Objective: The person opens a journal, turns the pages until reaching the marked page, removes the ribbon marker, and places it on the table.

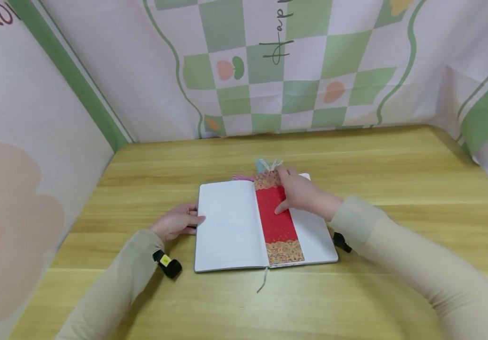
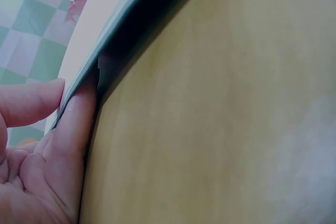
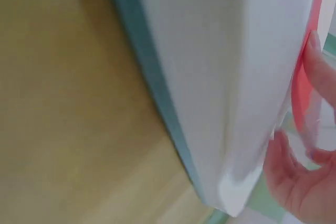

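An open notebook [image 1: 231, 226] with white pages and a dark cover lies on the wooden table. My left hand [image 1: 177, 221] grips its left edge, thumb over the page. In the left wrist view, the fingers [image 2: 73, 129] go under the cover [image 2: 113, 61]. Along the right page by the spine lies a red bookmark [image 1: 275, 222] with brown patterned ends. White, blue and pink tassel threads [image 1: 269, 165] stick out at its top. My right hand [image 1: 305, 191] holds the bookmark near its upper right edge, thumb on the red face. The right wrist view shows the bookmark [image 3: 300, 95] bowed between thumb and fingers.
A grey ribbon [image 1: 262, 281] hangs out below the notebook's spine onto the table [image 1: 175, 165]. A printed cloth [image 1: 303, 61] with green checks stands behind the table and another cloth side [image 1: 14, 189] on the left. Black wrist devices [image 1: 168, 264] sit at both cuffs.
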`<state>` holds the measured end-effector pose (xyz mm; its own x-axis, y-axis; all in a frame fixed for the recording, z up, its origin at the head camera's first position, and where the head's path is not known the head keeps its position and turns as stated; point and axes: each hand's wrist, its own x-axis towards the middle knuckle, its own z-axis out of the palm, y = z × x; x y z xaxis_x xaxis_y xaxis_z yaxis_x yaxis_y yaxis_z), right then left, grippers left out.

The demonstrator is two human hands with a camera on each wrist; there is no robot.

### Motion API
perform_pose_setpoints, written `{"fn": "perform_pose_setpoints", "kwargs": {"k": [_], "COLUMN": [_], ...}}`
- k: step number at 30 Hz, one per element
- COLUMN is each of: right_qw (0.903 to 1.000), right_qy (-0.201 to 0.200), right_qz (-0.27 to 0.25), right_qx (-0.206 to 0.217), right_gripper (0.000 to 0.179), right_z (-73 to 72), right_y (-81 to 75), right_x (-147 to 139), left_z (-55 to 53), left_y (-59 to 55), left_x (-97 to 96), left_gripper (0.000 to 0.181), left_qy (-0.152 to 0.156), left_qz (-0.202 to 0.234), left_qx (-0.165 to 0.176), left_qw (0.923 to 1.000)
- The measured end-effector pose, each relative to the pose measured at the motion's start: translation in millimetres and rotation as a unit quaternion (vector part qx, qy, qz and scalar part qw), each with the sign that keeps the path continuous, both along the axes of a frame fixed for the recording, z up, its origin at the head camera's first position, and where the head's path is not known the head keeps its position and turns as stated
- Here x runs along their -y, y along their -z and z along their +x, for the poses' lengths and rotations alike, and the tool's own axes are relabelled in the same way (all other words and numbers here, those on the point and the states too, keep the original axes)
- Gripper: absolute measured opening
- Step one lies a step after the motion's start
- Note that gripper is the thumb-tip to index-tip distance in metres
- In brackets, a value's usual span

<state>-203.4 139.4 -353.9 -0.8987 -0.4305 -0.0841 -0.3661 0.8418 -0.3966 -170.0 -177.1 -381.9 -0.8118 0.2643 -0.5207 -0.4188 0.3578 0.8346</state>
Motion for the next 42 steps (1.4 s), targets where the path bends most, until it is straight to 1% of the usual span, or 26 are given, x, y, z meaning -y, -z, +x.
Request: {"fn": "perform_pose_setpoints", "kwargs": {"k": [2,4,8,12,15,17,19,23,27,29,33,36,38,39,41,42], "right_qw": [0.9985,0.9960,0.9922,0.9873,0.9786,0.9700,0.9604,0.9431,0.9323,0.9275,0.9117,0.8989,0.8943,0.8940,0.8985,0.9017], "right_qy": [0.012,0.019,0.024,0.011,-0.005,-0.012,-0.009,0.025,0.058,0.069,0.095,0.112,0.122,0.125,0.132,0.137], "right_qz": [-0.040,-0.065,-0.090,-0.128,-0.169,-0.197,-0.220,-0.253,-0.274,-0.285,-0.312,-0.331,-0.338,-0.338,-0.328,-0.321], "right_qx": [0.036,0.059,0.082,0.094,0.117,0.142,0.171,0.215,0.229,0.232,0.250,0.264,0.267,0.266,0.260,0.255], "right_gripper": [0.105,0.105,0.101,0.094,0.088,0.086,0.088,0.095,0.097,0.096,0.091,0.087,0.086,0.086,0.086,0.087], "right_z": [-0.9,-2.2,-3.7,-5.8,-8.4,-10.1,-11.1,-11.1,-10.3,-11.6,-18.0,-23.8,-27.9,-30.2,-34.6,-35.9], "right_y": [1.3,2.8,4.9,7.6,11.1,13.4,14.5,14.1,12.1,11.5,10.6,11.8,13.7,14.6,15.3,16.9], "right_x": [-1.6,-3.6,-7.3,-11.1,-15.8,-20.0,-24.4,-33.7,-45.8,-53.3,-74.5,-94.2,-107.2,-114.0,-127.7,-134.3], "left_z": [0.1,0.0,-0.2,0.3,1.0,1.5,1.6,1.1,0.3,0.3,-0.4,-0.4,0.7,1.2,1.9,2.4], "left_y": [-0.1,-0.2,0.1,1.0,0.8,0.4,0.1,0.3,0.4,0.0,-0.4,0.1,0.1,0.0,-0.3,1.7], "left_x": [0.0,0.2,0.9,0.9,0.7,0.4,0.2,0.3,0.1,0.0,-0.3,-0.1,0.4,0.8,1.5,2.1], "left_gripper": [0.043,0.043,0.041,0.040,0.042,0.045,0.047,0.047,0.046,0.046,0.047,0.044,0.043,0.043,0.044,0.044], "left_qy": [0.000,0.000,0.003,0.006,0.005,0.006,0.007,0.008,0.006,0.001,0.000,-0.001,-0.002,-0.004,-0.003,0.000], "left_qz": [0.000,-0.001,-0.003,-0.003,0.000,0.001,0.003,0.000,-0.006,-0.008,-0.005,-0.012,-0.020,-0.023,-0.027,-0.026], "left_qx": [0.000,-0.001,-0.003,-0.005,-0.005,-0.005,-0.004,-0.005,-0.002,-0.001,-0.004,-0.007,-0.009,-0.009,-0.012,-0.014], "left_qw": [1.0000,1.0000,1.0000,1.0000,1.0000,1.0000,1.0000,1.0000,1.0000,1.0000,1.0000,0.9999,0.9998,0.9997,0.9996,0.9996]}}
